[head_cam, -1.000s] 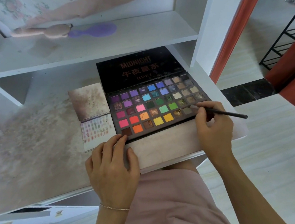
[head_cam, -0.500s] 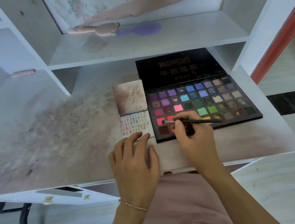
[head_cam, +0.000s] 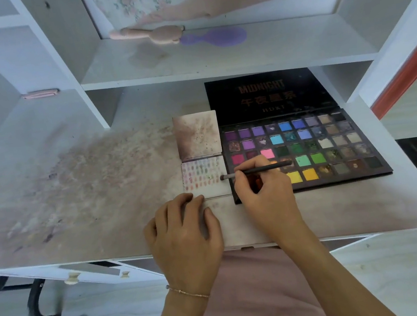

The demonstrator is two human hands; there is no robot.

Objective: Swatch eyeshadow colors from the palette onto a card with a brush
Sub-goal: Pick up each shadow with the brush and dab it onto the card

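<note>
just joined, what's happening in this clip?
A person is swatching eyeshadow at a white desk. The right hand grips a thin black brush, its tip at the right edge of the swatch card, which already carries rows of small colour marks. The open eyeshadow palette lies just right of the card, partly under that hand. The left hand rests flat on the desk below the card. Whether the brush tip touches the card cannot be told.
</note>
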